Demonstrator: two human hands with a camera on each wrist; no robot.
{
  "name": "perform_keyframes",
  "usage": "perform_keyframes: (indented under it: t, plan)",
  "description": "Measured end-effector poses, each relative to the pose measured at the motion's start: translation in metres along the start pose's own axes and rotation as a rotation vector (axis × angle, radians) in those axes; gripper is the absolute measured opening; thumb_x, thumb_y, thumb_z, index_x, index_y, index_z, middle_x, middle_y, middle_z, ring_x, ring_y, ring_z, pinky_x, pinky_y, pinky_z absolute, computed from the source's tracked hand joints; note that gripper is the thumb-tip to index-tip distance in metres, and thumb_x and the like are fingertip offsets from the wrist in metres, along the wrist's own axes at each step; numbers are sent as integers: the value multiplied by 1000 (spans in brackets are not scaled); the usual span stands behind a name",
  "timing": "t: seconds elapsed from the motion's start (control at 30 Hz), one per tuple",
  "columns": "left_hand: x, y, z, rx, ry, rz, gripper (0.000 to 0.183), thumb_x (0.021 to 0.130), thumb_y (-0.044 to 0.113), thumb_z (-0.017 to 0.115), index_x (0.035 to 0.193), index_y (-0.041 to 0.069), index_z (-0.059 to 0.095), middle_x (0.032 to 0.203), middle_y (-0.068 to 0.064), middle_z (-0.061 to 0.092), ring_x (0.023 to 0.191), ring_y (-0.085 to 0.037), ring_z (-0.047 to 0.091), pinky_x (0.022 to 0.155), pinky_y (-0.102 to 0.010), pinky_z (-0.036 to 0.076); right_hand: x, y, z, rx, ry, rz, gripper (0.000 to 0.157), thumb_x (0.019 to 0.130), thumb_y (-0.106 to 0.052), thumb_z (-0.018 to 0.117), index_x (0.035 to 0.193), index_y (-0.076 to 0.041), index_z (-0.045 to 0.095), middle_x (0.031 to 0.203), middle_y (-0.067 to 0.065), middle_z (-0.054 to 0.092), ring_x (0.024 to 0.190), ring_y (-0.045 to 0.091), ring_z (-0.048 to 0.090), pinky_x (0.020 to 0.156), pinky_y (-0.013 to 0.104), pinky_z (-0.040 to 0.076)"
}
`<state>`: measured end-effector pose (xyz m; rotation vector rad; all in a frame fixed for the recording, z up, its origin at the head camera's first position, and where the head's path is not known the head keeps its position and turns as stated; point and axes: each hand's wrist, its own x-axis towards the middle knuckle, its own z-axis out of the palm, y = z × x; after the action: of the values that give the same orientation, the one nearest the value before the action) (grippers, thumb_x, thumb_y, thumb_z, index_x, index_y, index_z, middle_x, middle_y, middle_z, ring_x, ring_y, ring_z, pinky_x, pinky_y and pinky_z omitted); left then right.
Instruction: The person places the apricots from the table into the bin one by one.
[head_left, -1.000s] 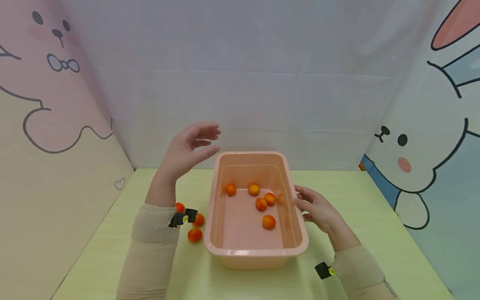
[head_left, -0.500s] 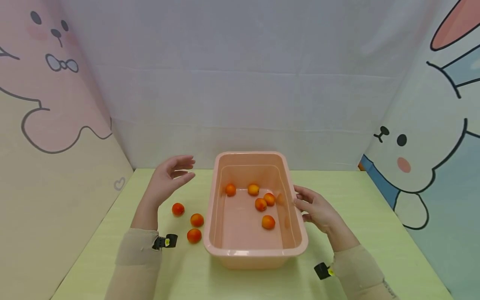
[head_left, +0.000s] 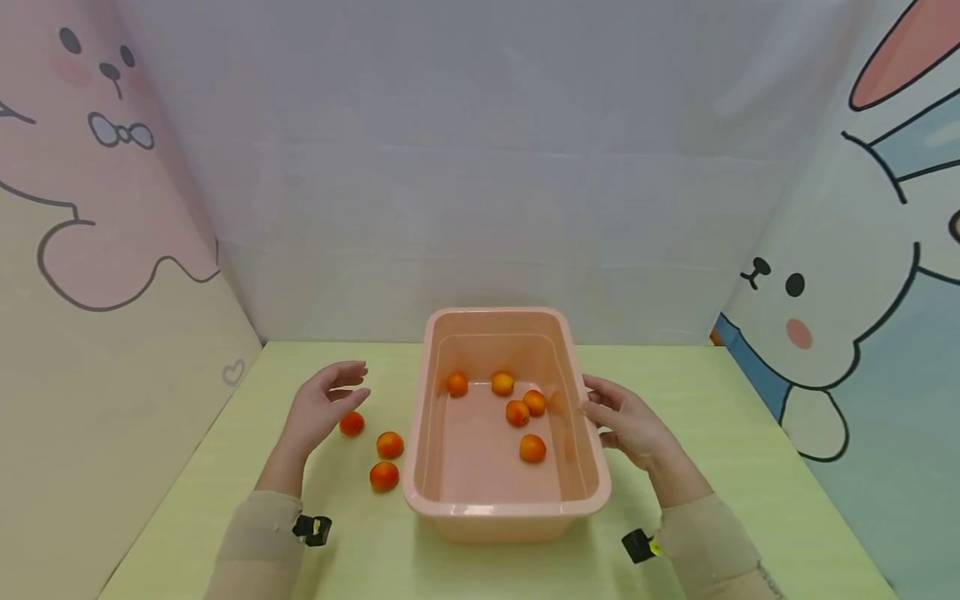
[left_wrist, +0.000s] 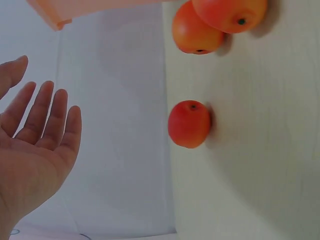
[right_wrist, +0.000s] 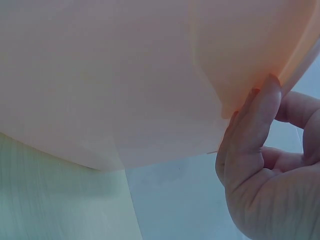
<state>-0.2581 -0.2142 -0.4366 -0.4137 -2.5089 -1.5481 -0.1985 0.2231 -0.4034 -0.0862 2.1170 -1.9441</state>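
Observation:
My left hand (head_left: 327, 404) hovers over the left part of the table with fingers loosely bent and nothing in it. Closest to it is a round red-orange fruit (left_wrist: 189, 124); two more, an orange one (head_left: 390, 444) and a redder one (head_left: 384, 477), lie beside the bin's left side. A pink plastic bin (head_left: 506, 509) stands mid-table with several orange fruits (head_left: 517, 412) spread on its floor. At the bin's right side, my right hand (head_left: 630, 425) grips the rim, its fingers (right_wrist: 250, 135) against the outer wall in the right wrist view.
The pale green table (head_left: 675, 467) ends at a white backdrop (head_left: 480, 208) behind the bin. Printed cartoon panels flank it, one with a pink animal (head_left: 112, 208), the other with a white rabbit (head_left: 825, 250).
My left hand has come down and to the left, away from above the bin's far left corner to low over the table near the loose fruits. The right hand keeps its place on the bin.

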Motion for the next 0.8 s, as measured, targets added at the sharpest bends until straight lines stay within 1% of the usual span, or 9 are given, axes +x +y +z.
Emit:
perform_keyframes:
  t: [0.1,0.2,0.3,0.47,0.63,0.8]
  plan:
    - [-3,-8,1,30,13,-18,46,84,27,69,123,6,56,118,-11,58,108,-27,53,93,-48,42,0,0,1,0,8,8,57,94,-14,54,143,-1,28,108,14,44,79,17,56,60,26,53]
    - [-6,-17,1,54,31,-28,45,84,24,69,122,4,56,119,-13,58,110,-29,52,94,-51,40,-1,-1,1,3,16,14,57,94,-13,54,143,-1,28,108,14,44,79,17,55,60,26,53]
    - [-10,-27,0,65,38,-41,44,84,21,69,122,2,55,120,-15,57,110,-32,52,94,-52,40,-1,-1,1,-1,21,17,57,94,-13,54,143,-1,28,108,14,43,80,17,55,61,27,54]
    - [-16,-41,-1,69,38,-80,46,85,20,69,124,3,54,124,-15,54,113,-33,49,94,-51,40,-2,1,1,-5,23,23,58,94,-14,55,143,-2,28,108,14,43,81,17,55,62,27,54]
    - [-19,-51,-1,45,33,-100,53,82,15,71,130,3,50,131,-17,48,117,-35,45,95,-52,38,-2,1,1,4,17,14,58,94,-15,55,143,-2,28,108,14,44,81,17,55,63,27,54]
    - [-19,-68,-2,-33,-25,-145,69,79,18,75,138,6,41,140,-18,39,125,-37,37,100,-53,32,-1,0,2,10,21,13,58,94,-15,55,143,-2,28,108,14,44,81,16,55,63,27,54]
